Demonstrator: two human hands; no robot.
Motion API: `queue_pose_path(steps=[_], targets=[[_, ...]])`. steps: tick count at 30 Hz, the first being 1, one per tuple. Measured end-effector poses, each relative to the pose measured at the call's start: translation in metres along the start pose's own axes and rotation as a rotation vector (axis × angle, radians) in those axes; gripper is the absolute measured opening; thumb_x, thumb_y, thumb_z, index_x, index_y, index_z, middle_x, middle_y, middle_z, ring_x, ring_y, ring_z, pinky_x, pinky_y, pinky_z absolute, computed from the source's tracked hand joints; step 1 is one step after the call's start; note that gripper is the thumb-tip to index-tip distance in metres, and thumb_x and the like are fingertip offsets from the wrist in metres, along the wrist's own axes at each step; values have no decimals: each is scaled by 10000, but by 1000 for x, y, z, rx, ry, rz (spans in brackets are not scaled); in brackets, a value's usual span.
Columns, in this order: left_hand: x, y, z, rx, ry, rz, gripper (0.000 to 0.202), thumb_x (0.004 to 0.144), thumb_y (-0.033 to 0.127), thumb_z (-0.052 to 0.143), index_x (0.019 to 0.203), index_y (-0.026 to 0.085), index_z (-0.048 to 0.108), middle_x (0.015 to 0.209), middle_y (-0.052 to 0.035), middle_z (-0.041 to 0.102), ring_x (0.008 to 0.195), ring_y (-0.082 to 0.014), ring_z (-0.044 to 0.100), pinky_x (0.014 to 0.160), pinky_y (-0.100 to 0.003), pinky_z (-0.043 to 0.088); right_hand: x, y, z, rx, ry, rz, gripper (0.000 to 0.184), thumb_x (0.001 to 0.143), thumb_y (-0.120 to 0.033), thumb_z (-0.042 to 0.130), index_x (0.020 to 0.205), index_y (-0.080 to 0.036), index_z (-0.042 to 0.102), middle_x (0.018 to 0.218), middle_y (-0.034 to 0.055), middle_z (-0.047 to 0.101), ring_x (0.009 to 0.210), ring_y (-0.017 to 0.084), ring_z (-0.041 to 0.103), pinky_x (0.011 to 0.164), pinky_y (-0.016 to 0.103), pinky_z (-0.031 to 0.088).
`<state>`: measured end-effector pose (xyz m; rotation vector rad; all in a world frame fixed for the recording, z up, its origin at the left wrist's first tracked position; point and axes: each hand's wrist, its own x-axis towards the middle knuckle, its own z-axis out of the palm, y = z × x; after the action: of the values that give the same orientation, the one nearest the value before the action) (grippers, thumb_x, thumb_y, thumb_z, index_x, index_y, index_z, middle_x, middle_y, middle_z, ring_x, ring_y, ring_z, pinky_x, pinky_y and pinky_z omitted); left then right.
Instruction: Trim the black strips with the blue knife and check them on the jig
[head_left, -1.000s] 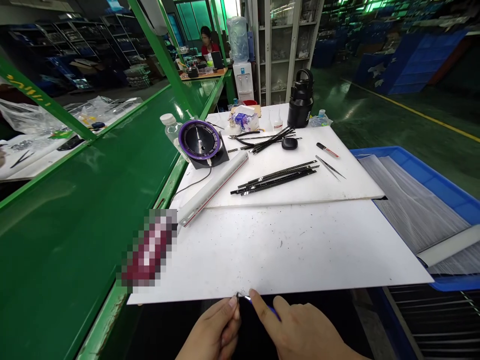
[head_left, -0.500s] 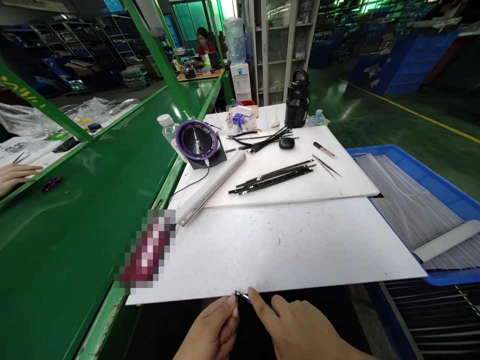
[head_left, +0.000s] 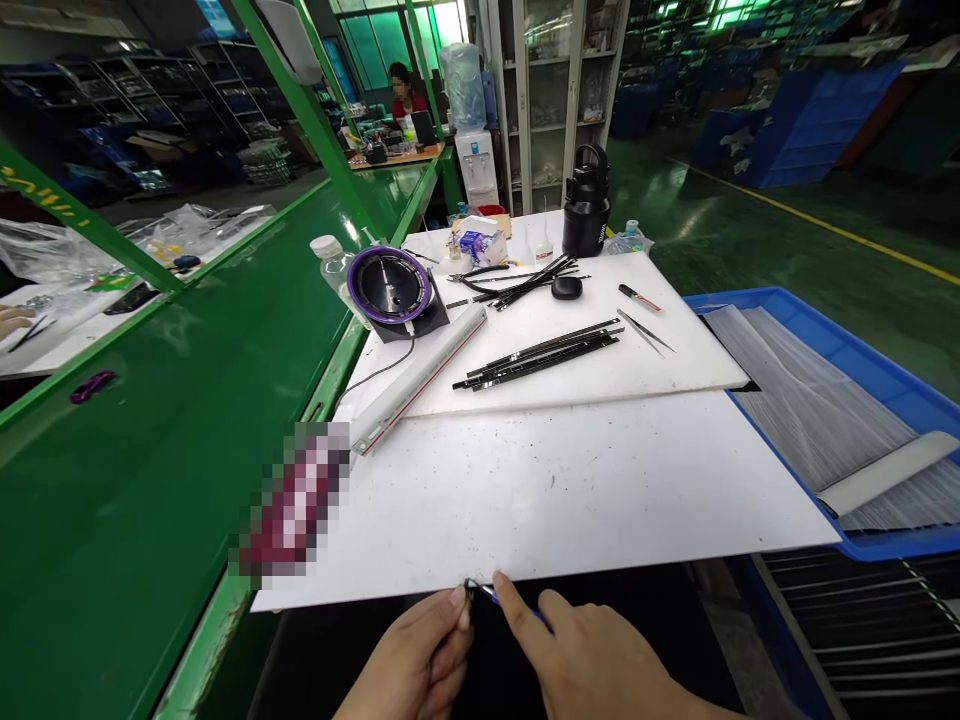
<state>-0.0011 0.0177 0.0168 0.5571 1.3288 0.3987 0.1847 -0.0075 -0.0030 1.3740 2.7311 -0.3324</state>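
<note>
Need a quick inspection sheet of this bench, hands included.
Surface: white plastic board on green workbench, lightly marked; second white board beyond it.
Job's things: small dark piece with thin blue part at the board's near edge; exact kind too small to tell.
Clutter: black strips, tweezers, pliers, black bottle.
Grips: left hand pinches the dark piece; right hand is at the blue part, hold unclear.
Cables: thin black cable from round purple-rimmed device.
Surroundings: blue crate at right; co-worker at far bench.
</note>
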Motion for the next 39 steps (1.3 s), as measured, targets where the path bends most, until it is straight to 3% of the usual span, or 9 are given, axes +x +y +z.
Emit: queue_pose_path(steps=[4, 11, 16, 25, 32, 39], targets=[[1, -1, 0, -8, -3, -4, 531, 716, 719, 555, 679, 209, 412, 461, 103, 294, 372, -43, 114, 373, -222, 27, 1, 0, -1, 42, -18, 4, 778, 759, -146, 528, 1473, -114, 222, 779, 46, 644, 432, 198, 584, 329, 315, 104], [1, -2, -3, 3, -10, 7, 501, 742, 684, 539, 664, 209, 399, 443, 105, 280, 367, -42, 104, 374, -225, 24, 0, -4, 13, -27, 114, 5, 709, 812, -192, 537, 1452, -94, 249, 731, 40, 612, 384, 133, 489, 332, 293, 139], [1, -2, -3, -25, -10, 7, 461, 739, 646, 564, 731, 200, 447, 458, 107, 302, 369, -41, 109, 372, -215, 32, -1, -9, 17, -46, 135, 12, 708, 823, -147, 534, 1463, -101, 237, 711, 35, 594, 393, 117, 470, 338, 270, 155], [1, -2, -9, -42, -49, 17, 368, 766, 554, 570, 737, 202, 466, 495, 103, 298, 390, -42, 109, 371, -194, 53, -1, -4, 6, 36, 29, 32, 841, 727, -195, 575, 1474, -94, 203, 782, 59, 624, 428, 167, 552, 340, 309, 115], [1, -3, -8, -21, -47, 26, 378, 791, 566, 537, 761, 193, 479, 488, 101, 305, 384, -45, 112, 370, -205, 52, 0, -4, 0, 86, -4, 23, 829, 728, -173, 547, 1477, -106, 198, 812, 66, 636, 470, 194, 590, 354, 316, 109], [4, -6, -11, -20, -58, 5, 405, 764, 587, 556, 746, 193, 466, 481, 101, 314, 376, -41, 123, 370, -206, 50, 1, -7, 7, 8, 68, 31, 766, 774, -209, 565, 1456, -102, 233, 759, 51, 619, 399, 139, 503, 342, 295, 121]])
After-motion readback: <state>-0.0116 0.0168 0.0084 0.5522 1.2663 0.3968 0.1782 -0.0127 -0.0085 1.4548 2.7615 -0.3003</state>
